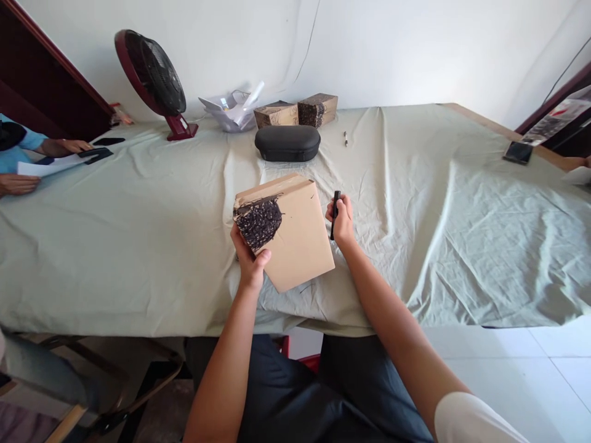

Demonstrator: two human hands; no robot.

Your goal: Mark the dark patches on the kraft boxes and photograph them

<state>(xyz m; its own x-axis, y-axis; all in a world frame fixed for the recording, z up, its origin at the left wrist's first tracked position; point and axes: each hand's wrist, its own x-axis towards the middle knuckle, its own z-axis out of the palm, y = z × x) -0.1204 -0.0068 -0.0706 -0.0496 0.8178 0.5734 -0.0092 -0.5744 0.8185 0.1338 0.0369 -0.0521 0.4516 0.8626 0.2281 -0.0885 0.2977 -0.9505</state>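
My left hand (252, 261) grips the left edge of a tan cardboard box (302, 237), its thumb lying on the near face. The box is tilted over the cloth-covered table, and a dense patch of black scribble (259, 223) covers its left corner. A small dark tick mark shows near the upper right corner. To the right of the box, apart from it, my right hand (342, 220) is closed around a black marker (335, 212) held upright in the fist. Whether the marker's cap is on, I cannot tell.
Behind the box lie a black zip case (287, 143), two cardboard boxes (318, 109), a plastic basket (231, 117) and a small pen (346, 139). A dark red fan (157, 77) stands at back left. Another person's hands (21, 183) hold paper at far left. A phone (518, 152) lies right.
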